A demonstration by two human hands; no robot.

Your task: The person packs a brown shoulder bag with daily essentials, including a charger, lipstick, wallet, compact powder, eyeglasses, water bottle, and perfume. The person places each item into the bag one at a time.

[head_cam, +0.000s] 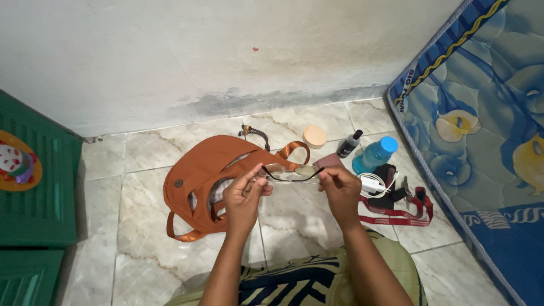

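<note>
Person seated on the tiled floor point(317, 221), both hands raised over it. Left hand point(243, 195) and right hand point(338, 187) each pinch one end of a pair of thin-framed glasses point(292, 171), fingers closed on the frame, palms otherwise empty. The glasses hang level between the hands, just above and in front of an open orange sling bag point(198, 170) lying on the floor.

Scattered to the right: round peach-coloured compact point(314, 136), small dark bottle point(348, 144), blue bottle point(374, 154), white charger with cable point(372, 184), red lanyard point(399, 215). Blue flowered mattress point(487, 141) along the right edge; green plastic cabinet point(34, 192) at left.

Judged step: glasses being handled, perhaps folded. A next move would call for a light, even grip on the thin frame.
</note>
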